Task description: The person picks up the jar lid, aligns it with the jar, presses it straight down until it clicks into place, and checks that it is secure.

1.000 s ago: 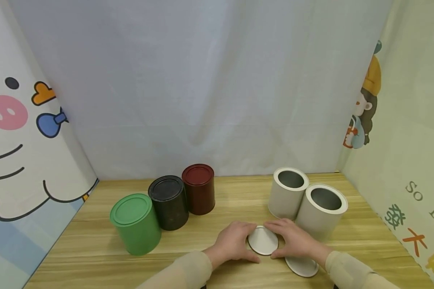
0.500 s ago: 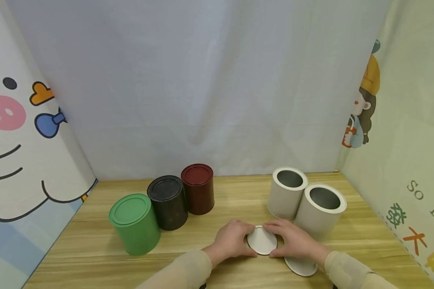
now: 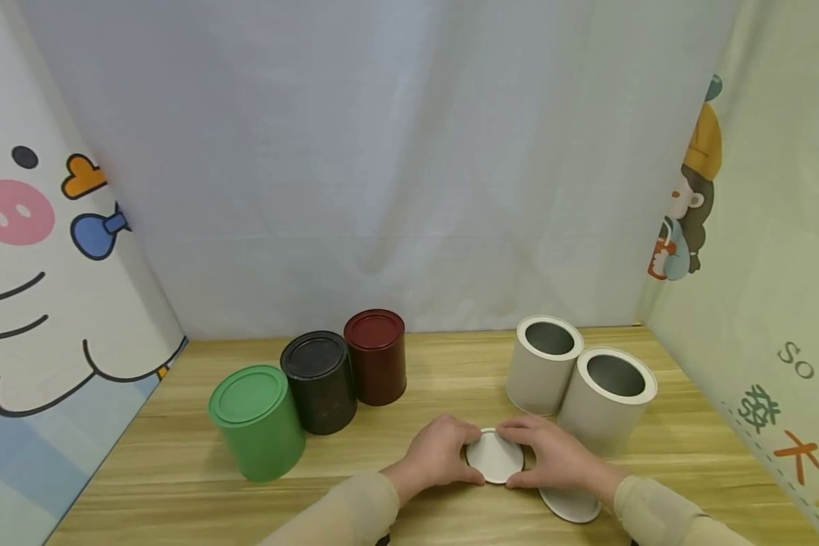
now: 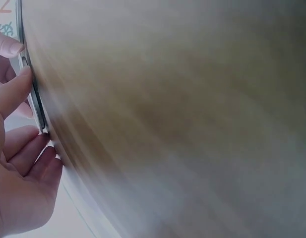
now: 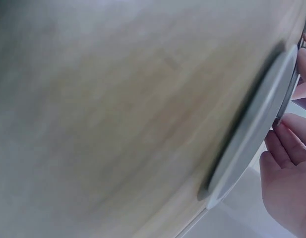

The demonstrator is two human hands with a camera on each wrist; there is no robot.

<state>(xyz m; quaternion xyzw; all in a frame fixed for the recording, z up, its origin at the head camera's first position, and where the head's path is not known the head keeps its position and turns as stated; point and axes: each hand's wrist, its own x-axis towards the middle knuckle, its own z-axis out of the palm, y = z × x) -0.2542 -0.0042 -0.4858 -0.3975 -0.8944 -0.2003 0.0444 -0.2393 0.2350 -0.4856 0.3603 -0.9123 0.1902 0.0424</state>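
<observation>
A round white lid (image 3: pixel 494 456) is held between two hands above or on the wooden table, low in the head view. My left hand (image 3: pixel 435 455) grips its left rim, thumb at the near side and fingers at the far side. On the opposite rim, my right hand (image 3: pixel 556 459) holds it the same way. The left wrist view shows this lid (image 4: pixel 37 101) edge-on, between thumb and fingertips. A second white lid (image 3: pixel 573 506) lies flat, partly covered by the right hand and wrist. Two open white cans (image 3: pixel 541 383) (image 3: pixel 597 425) stand just beyond the right hand.
A green can (image 3: pixel 262 440), a black can (image 3: pixel 324 402) and a dark red can (image 3: pixel 382 375), all lidded, stand left of the hands. A pale curtain (image 3: pixel 355 174) closes off the table's (image 3: pixel 177 455) back. Printed panels stand at both sides.
Both hands have drawn slightly closer around the lid, their thumbs nearer its rim. The cans and the second lid keep their places; the view shifts slightly.
</observation>
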